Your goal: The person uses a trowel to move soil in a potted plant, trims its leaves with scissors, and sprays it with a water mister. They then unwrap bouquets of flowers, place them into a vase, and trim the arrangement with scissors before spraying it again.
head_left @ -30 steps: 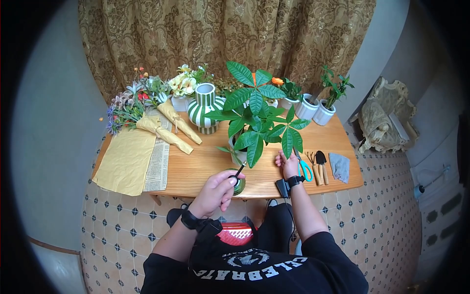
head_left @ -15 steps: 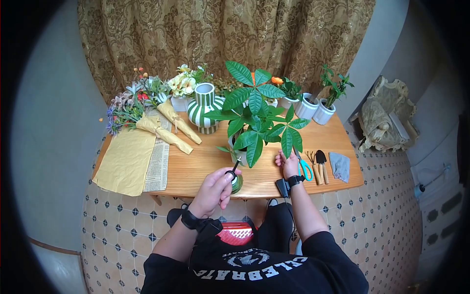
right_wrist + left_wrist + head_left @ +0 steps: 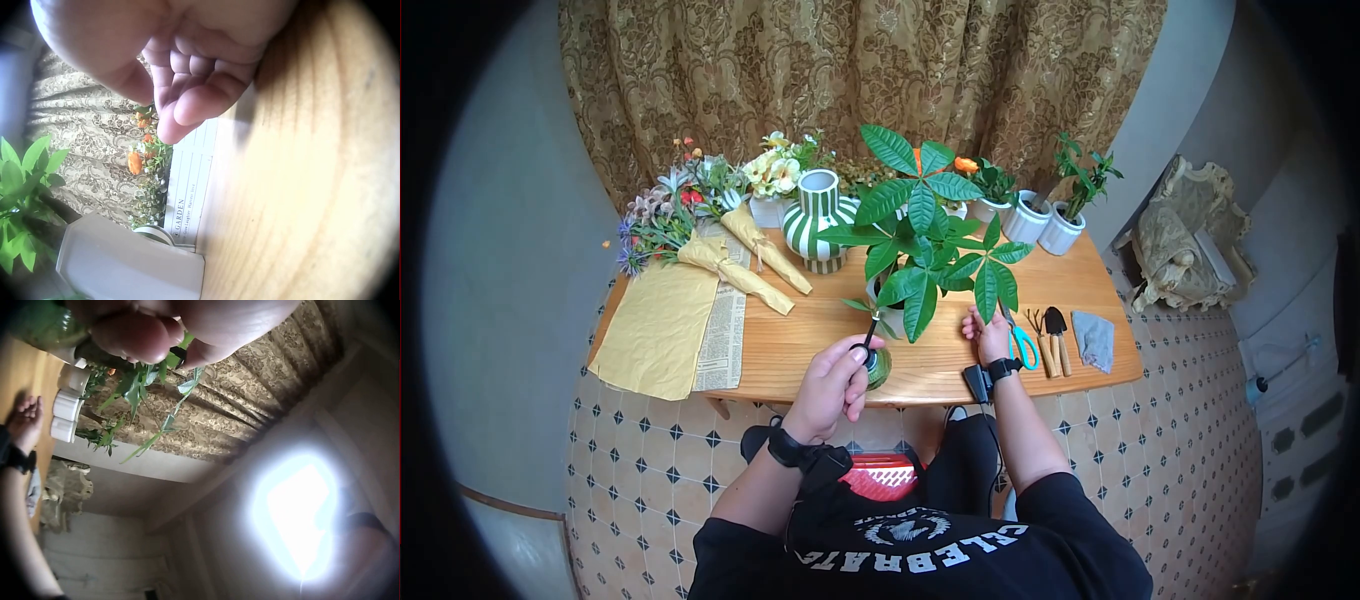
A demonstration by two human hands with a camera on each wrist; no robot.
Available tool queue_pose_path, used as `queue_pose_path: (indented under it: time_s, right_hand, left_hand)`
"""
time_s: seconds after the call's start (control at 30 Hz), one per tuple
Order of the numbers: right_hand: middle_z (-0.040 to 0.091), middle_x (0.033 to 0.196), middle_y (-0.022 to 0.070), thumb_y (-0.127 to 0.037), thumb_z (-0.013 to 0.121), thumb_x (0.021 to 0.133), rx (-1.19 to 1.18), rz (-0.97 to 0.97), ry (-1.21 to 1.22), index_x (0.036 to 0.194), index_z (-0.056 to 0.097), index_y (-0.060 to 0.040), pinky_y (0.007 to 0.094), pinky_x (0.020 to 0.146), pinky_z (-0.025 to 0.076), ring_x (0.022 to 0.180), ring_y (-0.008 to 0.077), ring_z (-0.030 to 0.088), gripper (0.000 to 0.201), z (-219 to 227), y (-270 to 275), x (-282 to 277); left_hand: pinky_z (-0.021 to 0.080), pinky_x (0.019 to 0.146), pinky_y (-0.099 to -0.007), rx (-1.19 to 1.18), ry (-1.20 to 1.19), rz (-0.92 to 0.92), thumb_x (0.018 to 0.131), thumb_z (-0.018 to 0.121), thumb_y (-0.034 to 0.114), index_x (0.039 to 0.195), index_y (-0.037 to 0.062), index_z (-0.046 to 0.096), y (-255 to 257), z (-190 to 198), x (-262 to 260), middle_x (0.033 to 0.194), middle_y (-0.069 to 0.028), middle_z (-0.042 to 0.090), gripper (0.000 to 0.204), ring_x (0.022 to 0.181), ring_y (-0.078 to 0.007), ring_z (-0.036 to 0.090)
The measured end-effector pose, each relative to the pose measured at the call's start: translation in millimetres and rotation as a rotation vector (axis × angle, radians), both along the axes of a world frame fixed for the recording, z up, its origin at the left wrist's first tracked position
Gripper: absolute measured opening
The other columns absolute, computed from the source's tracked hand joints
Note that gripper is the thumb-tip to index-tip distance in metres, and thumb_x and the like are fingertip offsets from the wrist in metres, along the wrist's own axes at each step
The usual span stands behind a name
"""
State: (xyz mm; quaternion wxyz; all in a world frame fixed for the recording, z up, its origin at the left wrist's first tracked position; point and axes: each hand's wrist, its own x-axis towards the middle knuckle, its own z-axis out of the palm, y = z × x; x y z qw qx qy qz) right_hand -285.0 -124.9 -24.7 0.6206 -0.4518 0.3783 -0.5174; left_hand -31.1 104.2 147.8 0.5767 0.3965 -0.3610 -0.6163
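My left hand, fingers curled round the black scissors, has edged forward so the blades now reach the potted plant on the table, while my right hand rests loosely curled beside it

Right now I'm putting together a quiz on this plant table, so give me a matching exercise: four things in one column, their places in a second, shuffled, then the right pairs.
Things:
1. striped vase
2. teal-handled scissors
3. yellow paper
4. left hand

Places:
A. hanging over the table's left end
B. at the near edge, gripping black scissors by a green bottle
C. toward the back, left of the big leafy plant
D. just right of the right hand, beside small garden tools

Pairs: 1-C, 2-D, 3-A, 4-B
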Motion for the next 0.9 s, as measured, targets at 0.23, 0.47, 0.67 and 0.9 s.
queue_pose_path:
  time_s: [0.23, 0.47, 0.67, 0.9]
  right_hand:
    - [0.062, 0.076, 0.0064, -0.016, 0.058, 0.094, 0.003, -0.009, -0.001, 0.103, 0.058, -0.0025, 0.0227, 0.054, 0.046, 0.060, 0.0115, 0.058, 0.016, -0.6, -0.3, 0.0]
    - [0.062, 0.076, 0.0067, -0.016, 0.058, 0.094, 0.006, -0.016, 0.013, 0.103, 0.057, -0.0018, 0.0228, 0.054, 0.047, 0.060, 0.0115, 0.058, 0.017, 1.7, 0.8, 0.7]
    - [0.062, 0.076, 0.0069, -0.016, 0.057, 0.095, 0.011, -0.015, 0.011, 0.103, 0.057, -0.0013, 0.0229, 0.054, 0.047, 0.060, 0.0115, 0.058, 0.017, 2.1, 0.9, 0.9]
    - [0.062, 0.076, 0.0072, -0.016, 0.057, 0.095, 0.001, -0.008, 0.007, 0.104, 0.057, -0.0009, 0.0230, 0.054, 0.047, 0.061, 0.0120, 0.059, 0.017, -0.6, -0.5, -0.3]
  left_hand:
    - [0.033, 0.036, -0.0169, -0.013, 0.014, 0.002, 0.100, 0.040, 0.025, 0.120, -0.0038, 0.051, 0.3, -1.5, 0.0, 0.054, 0.0030, 0.036, 0.038, 0.037, -0.0052, 0.032]
    - [0.033, 0.036, -0.0180, -0.003, 0.056, 0.041, 0.100, 0.037, 0.025, 0.121, -0.0025, 0.049, -0.1, -2.1, 0.1, 0.056, 0.0019, 0.037, 0.036, 0.038, -0.0062, 0.033]
    - [0.031, 0.037, -0.0200, 0.018, 0.105, 0.153, 0.101, 0.039, 0.022, 0.119, 0.0031, 0.051, -1.9, -2.4, 4.2, 0.055, 0.0026, 0.038, 0.029, 0.039, -0.0071, 0.037]
    - [0.030, 0.037, -0.0202, -0.005, 0.124, 0.157, 0.101, 0.038, 0.024, 0.117, 0.0026, 0.051, -3.4, -5.1, 7.1, 0.054, 0.0027, 0.037, 0.030, 0.038, -0.0070, 0.034]
